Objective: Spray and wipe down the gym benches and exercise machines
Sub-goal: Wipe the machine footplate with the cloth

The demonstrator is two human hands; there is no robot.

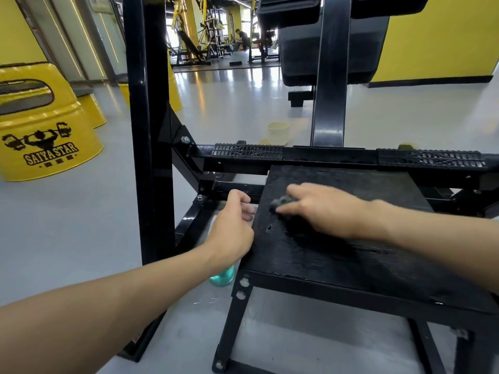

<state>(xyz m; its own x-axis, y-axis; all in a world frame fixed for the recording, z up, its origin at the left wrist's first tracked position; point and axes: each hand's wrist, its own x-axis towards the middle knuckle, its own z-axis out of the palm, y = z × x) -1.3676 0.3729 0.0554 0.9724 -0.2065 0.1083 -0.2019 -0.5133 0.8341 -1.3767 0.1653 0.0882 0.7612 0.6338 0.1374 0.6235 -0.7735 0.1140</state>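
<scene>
Spray bottle (222, 276): green, low down just beside the left edge of the plate, mostly hidden under the left hand.
Left hand (232, 228): curled round the top of the spray bottle, holding on, not aimed at anything; likely done squirting this spot.
Cloth (282, 202): dark, bunched up, lying on the plate near the left side.
Right hand (324, 211): bent over the cloth, gripping and pressing down on the plate; blurry, so likely in the middle of a wipe.
Black plate (351, 265): getting wiped right now; can't tell which bits are clean yet.
Ribbed bars (248, 151): behind the plate, no cloth near; probably left to do.
Big pads (305, 49): high up at the back, not touched now; probably left to do, like the machines far off.

Yellow drum (40, 125): far left on the floor, well apart from both arms, no bother.
Black post (151, 130): tall, close to the left arm; not much room to swing left.
Plate's left edge (256, 238): just beside the left hand; easy to bump the spray bottle there.
Cup (278, 132): on the floor behind the bars, well away from both hands.
Plate's right side (405, 238): wide and bare, lots of room to slide the cloth that way.
</scene>
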